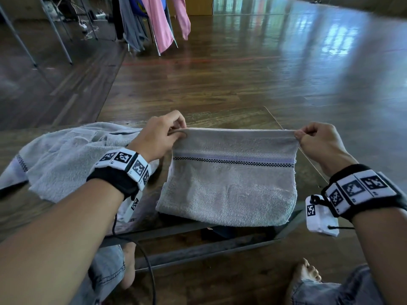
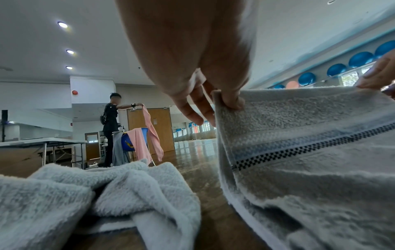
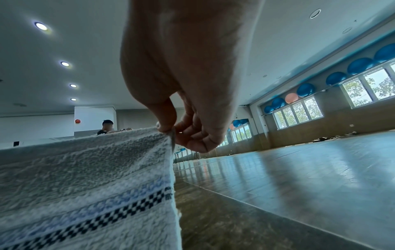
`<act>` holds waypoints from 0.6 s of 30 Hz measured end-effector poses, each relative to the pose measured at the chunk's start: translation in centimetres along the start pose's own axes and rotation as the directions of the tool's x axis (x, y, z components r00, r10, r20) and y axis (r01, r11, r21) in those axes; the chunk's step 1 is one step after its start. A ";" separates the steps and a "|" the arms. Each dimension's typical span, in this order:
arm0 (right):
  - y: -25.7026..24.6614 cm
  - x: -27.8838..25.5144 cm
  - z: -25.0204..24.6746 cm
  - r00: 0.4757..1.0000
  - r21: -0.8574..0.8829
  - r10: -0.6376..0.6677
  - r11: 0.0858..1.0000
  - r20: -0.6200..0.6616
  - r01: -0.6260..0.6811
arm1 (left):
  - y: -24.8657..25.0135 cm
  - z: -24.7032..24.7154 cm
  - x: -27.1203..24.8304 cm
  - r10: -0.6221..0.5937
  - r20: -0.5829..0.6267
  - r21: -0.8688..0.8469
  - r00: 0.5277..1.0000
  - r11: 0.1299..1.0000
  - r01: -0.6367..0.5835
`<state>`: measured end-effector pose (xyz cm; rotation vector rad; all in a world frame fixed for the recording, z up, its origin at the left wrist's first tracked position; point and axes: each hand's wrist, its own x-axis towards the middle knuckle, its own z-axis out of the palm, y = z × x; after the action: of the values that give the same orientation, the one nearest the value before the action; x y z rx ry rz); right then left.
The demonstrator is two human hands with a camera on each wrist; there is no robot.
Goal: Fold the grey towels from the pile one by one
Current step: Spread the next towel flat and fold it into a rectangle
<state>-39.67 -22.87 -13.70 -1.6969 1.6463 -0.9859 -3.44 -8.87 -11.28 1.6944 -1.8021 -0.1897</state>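
A grey towel [image 1: 231,186] with a blue band and a black checkered stripe hangs doubled over, its upper edge stretched taut between my hands above the low table [image 1: 308,164]. My left hand [image 1: 174,133] pinches the towel's top left corner, my right hand [image 1: 300,135] pinches the top right corner. The lower part of the towel rests on the table. The left wrist view shows the thumb of my left hand [image 2: 230,101] on the corner of the towel [image 2: 310,152]. In the right wrist view my right hand [image 3: 169,130] pinches the towel [image 3: 85,177] by its edge.
A crumpled pile of grey towels [image 1: 72,155] lies on the table to the left, seen close in the left wrist view as towels [image 2: 85,194]. Beyond the table lies wooden floor [image 1: 242,80]. A chair draped with pink and grey garments [image 1: 160,23] stands far back, with a person [image 2: 110,128] beside it.
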 end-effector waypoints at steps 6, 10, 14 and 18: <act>-0.1 -0.3 -0.4 1.000 0.018 -0.004 1.000 0.009 0.004 | -0.6 -0.6 0.1 -0.111 -0.039 0.003 0.993 0.994 0.111; 0.0 -0.4 -0.3 0.999 0.065 0.032 0.997 0.039 -0.034 | -0.5 -0.6 0.3 -0.164 -0.039 -0.017 0.986 0.986 0.163; 0.0 -0.7 0.1 0.995 -0.030 0.032 0.999 0.096 -0.029 | -0.2 -0.4 0.4 -0.236 -0.026 0.047 0.971 0.970 0.237; 0.1 -1.0 0.5 0.958 -0.074 0.138 0.990 0.250 -0.124 | 0.6 -0.3 0.3 -0.450 0.273 -0.026 0.850 0.880 0.474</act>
<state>-39.31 -21.89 -14.13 -1.6506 1.6053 -0.6330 -3.76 -8.97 -10.65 2.0907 -1.4924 -0.7230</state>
